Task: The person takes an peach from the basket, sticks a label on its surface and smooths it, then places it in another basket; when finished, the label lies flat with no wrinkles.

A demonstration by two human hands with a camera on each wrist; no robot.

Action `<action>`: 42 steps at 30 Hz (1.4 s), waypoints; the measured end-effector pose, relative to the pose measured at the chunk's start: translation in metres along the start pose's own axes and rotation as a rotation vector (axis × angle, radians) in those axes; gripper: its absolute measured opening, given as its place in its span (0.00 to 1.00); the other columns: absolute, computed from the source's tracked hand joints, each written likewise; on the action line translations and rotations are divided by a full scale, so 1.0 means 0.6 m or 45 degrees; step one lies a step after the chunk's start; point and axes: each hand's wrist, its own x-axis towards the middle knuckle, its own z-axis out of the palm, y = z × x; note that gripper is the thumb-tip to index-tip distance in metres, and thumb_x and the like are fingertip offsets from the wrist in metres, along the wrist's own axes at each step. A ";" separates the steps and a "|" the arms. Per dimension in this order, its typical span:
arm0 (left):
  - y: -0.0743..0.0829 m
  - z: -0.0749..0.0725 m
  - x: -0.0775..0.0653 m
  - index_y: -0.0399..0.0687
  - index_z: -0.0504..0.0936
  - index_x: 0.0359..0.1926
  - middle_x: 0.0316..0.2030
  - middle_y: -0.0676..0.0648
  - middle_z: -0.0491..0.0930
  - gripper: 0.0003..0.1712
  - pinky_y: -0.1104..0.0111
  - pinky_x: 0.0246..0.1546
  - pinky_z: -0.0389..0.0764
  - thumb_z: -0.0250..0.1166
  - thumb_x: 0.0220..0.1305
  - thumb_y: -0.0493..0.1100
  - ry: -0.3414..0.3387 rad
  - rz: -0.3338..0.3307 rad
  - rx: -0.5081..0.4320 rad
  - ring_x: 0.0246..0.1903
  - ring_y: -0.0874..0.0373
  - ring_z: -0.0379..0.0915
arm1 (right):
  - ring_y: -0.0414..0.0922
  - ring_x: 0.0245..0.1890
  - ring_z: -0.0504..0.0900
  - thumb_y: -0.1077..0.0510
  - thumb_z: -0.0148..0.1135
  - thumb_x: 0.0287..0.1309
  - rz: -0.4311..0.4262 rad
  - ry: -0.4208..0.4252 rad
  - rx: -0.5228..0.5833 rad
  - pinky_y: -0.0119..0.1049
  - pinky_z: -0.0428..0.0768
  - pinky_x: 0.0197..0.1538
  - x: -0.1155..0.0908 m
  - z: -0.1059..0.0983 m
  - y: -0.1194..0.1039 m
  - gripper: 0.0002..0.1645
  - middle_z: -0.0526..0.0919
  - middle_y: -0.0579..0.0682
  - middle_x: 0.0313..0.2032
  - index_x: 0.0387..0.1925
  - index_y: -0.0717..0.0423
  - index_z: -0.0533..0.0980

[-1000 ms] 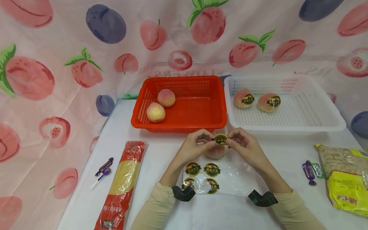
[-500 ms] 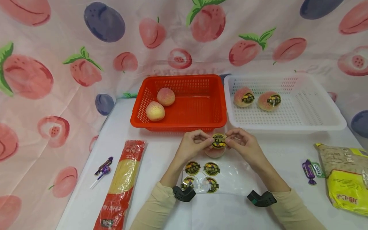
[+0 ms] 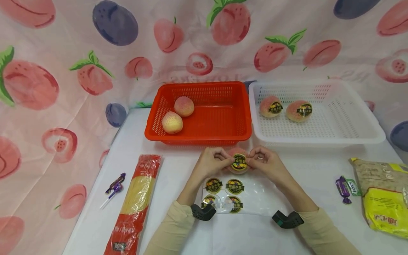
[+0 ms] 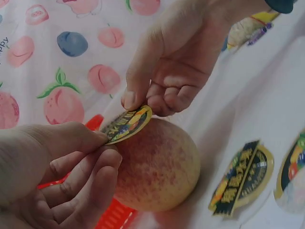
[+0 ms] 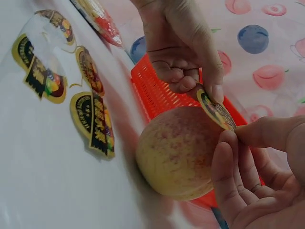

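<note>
A round black-and-gold sticker [image 3: 239, 162] is stretched between both hands, right at the upper side of a peach [image 4: 159, 167]. My left hand [image 3: 213, 161] pinches one edge of it between thumb and forefinger. The opposite edge is pinched by my right hand [image 3: 265, 162] in the same way. The peach rests on the white table beneath the sticker, its pink-and-yellow skin showing in both wrist views. Just nearer to me lies a clear sticker sheet [image 3: 261, 198] carrying several more stickers [image 3: 235, 186] of the same print.
Behind the hands stands a red basket [image 3: 220, 137] with two bare peaches [image 3: 173, 122]. To its right, a white basket [image 3: 318, 141] holds two stickered peaches [image 3: 299, 111]. A noodle packet [image 3: 137, 198] and a lollipop [image 3: 115, 189] lie left; candies [image 3: 343, 189] and a yellow bag [image 3: 385, 209] lie right.
Both hands have lowered the sticker slightly toward me, from above the peach's far side to over its upper face. The sticker now faces up flatter over the peach.
</note>
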 end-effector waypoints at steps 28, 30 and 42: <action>-0.049 0.012 0.026 0.69 0.65 0.58 0.54 0.60 0.71 0.31 0.71 0.50 0.72 0.57 0.52 0.64 -0.160 0.258 0.142 0.49 0.65 0.71 | 0.46 0.64 0.59 0.51 0.53 0.58 -0.265 -0.174 -0.220 0.51 0.61 0.62 0.023 0.016 0.046 0.33 0.59 0.43 0.64 0.64 0.40 0.55; -0.059 0.013 0.030 0.71 0.66 0.57 0.54 0.62 0.70 0.30 0.72 0.50 0.73 0.59 0.51 0.62 -0.168 0.266 0.057 0.49 0.67 0.71 | 0.47 0.62 0.61 0.51 0.54 0.58 -0.280 -0.183 -0.229 0.49 0.63 0.61 0.026 0.014 0.050 0.33 0.59 0.43 0.64 0.64 0.40 0.55; -0.025 -0.006 0.019 0.55 0.69 0.58 0.53 0.54 0.74 0.32 0.72 0.47 0.75 0.66 0.50 0.50 -0.258 0.251 0.038 0.47 0.66 0.74 | 0.46 0.62 0.63 0.50 0.55 0.56 -0.260 -0.270 -0.244 0.39 0.68 0.58 0.030 0.000 0.060 0.35 0.56 0.40 0.65 0.64 0.36 0.54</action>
